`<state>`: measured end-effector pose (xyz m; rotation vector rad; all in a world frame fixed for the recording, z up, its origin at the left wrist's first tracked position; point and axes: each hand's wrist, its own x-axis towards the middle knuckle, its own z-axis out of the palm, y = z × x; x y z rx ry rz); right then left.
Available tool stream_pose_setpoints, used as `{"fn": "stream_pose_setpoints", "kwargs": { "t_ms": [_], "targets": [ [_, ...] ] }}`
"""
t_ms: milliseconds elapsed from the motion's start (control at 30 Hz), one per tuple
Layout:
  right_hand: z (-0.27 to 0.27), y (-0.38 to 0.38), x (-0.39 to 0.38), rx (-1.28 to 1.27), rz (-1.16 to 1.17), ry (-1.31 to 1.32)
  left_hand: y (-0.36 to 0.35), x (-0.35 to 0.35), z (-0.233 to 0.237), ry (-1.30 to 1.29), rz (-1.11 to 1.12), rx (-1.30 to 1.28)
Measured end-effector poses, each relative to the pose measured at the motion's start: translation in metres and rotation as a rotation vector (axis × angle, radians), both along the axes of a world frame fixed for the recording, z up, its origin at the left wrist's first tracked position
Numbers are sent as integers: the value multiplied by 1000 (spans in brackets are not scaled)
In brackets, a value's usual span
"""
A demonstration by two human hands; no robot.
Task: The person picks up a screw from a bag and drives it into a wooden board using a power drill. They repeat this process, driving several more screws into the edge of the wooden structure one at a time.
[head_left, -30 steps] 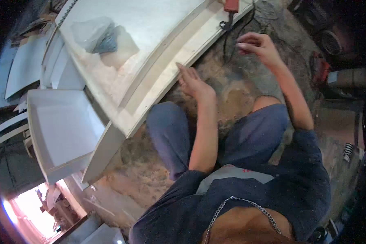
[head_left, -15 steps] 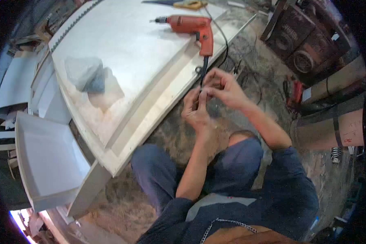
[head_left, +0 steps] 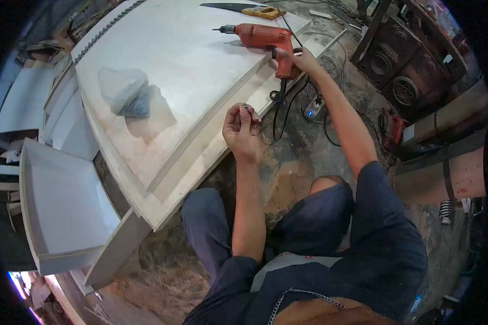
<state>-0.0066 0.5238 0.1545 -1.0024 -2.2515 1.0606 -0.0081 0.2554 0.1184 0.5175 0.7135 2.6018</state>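
Note:
A red corded power drill [head_left: 263, 37] lies on its side on the white panel [head_left: 200, 70], its chuck toward the left. My right hand [head_left: 305, 60] is closed round the drill's handle from the right, with part of the fingers hidden behind it. Beside the panel's near wooden edge is my left hand [head_left: 243, 130], palm up and fingers curled. Its thumb presses against the fingertips on something small and dark that I cannot make out. The drill's black cord [head_left: 280, 108] runs down from the handle between my hands.
A yellow-handled saw [head_left: 260, 12] lies beyond the drill. On the panel's left is a plastic bag [head_left: 123, 89]. A power strip with a blue light [head_left: 313, 110] and cables sit on the floor. Speakers [head_left: 404, 67] stand right; a white curved tray [head_left: 65, 200] is left.
My right hand has left my left hand and moved up to the drill's handle. My left hand has shifted slightly left, its fingers still pinched.

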Motion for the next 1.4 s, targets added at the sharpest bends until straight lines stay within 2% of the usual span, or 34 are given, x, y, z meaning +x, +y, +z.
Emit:
{"fn": "stream_pose_setpoints", "kwargs": {
  "t_ms": [67, 100, 167, 200, 267, 300, 367, 400, 467, 533, 600, 700, 733, 800, 833, 900, 933, 1000, 1033, 1267, 1333, 1367, 1400],
  "targets": [
    [-4, -3, -14, -543, 263, 348, -7, 2, 6, -27, -17, 25],
    [-11, 1, -21, -547, 264, 346, -10, 3, 14, -65, -55, 28],
    [-24, 9, -33, -877, 367, 444, -14, 5, 18, -98, -96, 27],
    [-20, 5, -33, -880, 367, 449, -17, 4, 16, -69, -101, 27],
    [-2, -5, -34, -891, 199, 552, -23, 0, 10, -32, -99, 14],
    [6, -22, -31, -631, 114, 656, -23, -2, 7, -16, -82, -32],
    [13, -33, -11, -589, 108, 673, -27, 0, 1, -7, -77, -104],
    [18, -34, 1, -525, 107, 694, -25, -1, 1, 47, -6, -164],
    [15, -43, 39, -448, 85, 851, -21, 0, -3, 97, 57, -224],
    [16, -52, 100, -625, 226, 859, -17, 0, -11, 168, 124, -227],
    [18, -85, 150, -391, 135, 930, -12, 4, -12, 175, 136, -253],
    [7, -99, 218, -481, 119, 864, 4, 13, -22, 157, 132, -263],
    [1, -104, 240, -525, 125, 833, 8, 17, -26, 121, 69, -214],
    [-17, -113, 273, -331, 130, 690, 17, 22, -29, 88, 1, -164],
    [-30, -121, 285, -338, 119, 684, 19, 27, -29, 39, -32, -114],
    [-55, -137, 305, -134, -57, 640, 21, 36, -27, -15, -69, -78],
    [-59, -147, 314, -144, -63, 638, 21, 39, -25, -19, -78, -79],
    [-63, -160, 323, -256, -249, 532, 19, 42, -20, -13, -83, -88],
    [-71, -154, 331, -135, -131, 552, 19, 44, -17, -10, -84, -78],
    [-86, -154, 345, -56, -122, 424, 21, 47, -7, 93, -55, -137],
    [-88, -152, 344, 131, -60, 341, 18, 47, -5, 96, -59, -130],
    [-89, -153, 343, 130, -59, 347, 17, 47, -3, 92, -65, -123],
    [-84, -156, 338, -26, -35, 456, 15, 47, -3, 96, -63, -126]
  ]
}}
